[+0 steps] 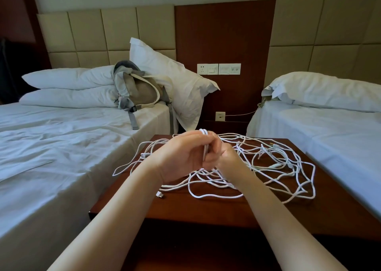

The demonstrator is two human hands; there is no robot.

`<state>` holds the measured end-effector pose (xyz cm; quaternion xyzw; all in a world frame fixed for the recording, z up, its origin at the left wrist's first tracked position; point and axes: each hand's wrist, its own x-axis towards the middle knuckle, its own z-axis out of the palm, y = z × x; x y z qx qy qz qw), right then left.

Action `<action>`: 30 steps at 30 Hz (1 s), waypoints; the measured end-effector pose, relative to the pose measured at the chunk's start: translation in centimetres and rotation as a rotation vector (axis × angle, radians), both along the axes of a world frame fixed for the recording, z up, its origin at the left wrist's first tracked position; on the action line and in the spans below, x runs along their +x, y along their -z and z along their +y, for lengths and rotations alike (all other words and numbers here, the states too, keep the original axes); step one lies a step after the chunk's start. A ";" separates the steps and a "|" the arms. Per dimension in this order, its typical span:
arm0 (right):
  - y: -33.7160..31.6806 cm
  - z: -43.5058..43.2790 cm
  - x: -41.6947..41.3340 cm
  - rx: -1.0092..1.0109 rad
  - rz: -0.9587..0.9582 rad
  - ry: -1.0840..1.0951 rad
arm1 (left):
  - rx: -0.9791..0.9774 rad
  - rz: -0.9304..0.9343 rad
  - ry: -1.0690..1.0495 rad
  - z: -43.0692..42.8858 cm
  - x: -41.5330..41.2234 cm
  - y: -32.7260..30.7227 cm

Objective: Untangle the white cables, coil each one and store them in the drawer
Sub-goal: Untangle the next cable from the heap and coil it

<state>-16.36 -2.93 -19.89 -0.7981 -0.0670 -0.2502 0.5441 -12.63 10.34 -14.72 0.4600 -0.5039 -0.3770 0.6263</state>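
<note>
A tangle of white cables (pixel 274 163) lies spread over the dark wooden nightstand (pixel 206 209) between two beds. My left hand (pixel 181 157) is raised over the middle of the tangle and grips a few loops of white cable (pixel 204 131) that stick up above its fingers. My right hand (pixel 224 157) is pressed against the left one, with its fingers curled round the same strands. A white plug end (pixel 159 194) rests on the wood near the front left of the tangle. No drawer front shows in this view.
A bed with white sheets (pixel 51 147) stands on the left, with pillows and a grey backpack (pixel 138 91). Another bed (pixel 329 126) is on the right. Wall sockets (pixel 218 68) sit on the wood panel behind the nightstand.
</note>
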 end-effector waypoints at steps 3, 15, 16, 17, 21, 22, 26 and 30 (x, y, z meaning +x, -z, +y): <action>1.5 0.3 0.0 -0.235 0.121 0.014 | -0.150 0.071 -0.214 0.5 0.3 -0.9; 1.6 -0.4 0.6 -0.087 -0.363 0.531 | -0.331 -0.673 -1.409 0.3 3.3 1.4; 1.4 -0.2 0.5 -0.020 -0.372 0.533 | -0.346 -0.773 -1.449 0.3 3.4 1.6; 1.0 -0.1 0.3 0.054 -0.380 0.516 | -0.342 -0.864 -1.472 0.3 3.5 1.7; -0.7 0.0 -0.8 0.187 -0.399 0.367 | -0.170 -1.159 -1.497 0.8 4.2 2.0; -1.0 0.0 -1.0 0.197 -0.396 0.319 | -0.127 -1.204 -1.503 0.8 4.2 2.2; -2.6 -0.1 -1.9 0.222 -0.389 0.207 | 0.113 -1.029 -1.433 0.6 3.9 2.4; -3.8 -0.6 -2.5 0.252 -0.416 0.200 | 0.171 -0.765 -1.084 0.4 3.5 2.4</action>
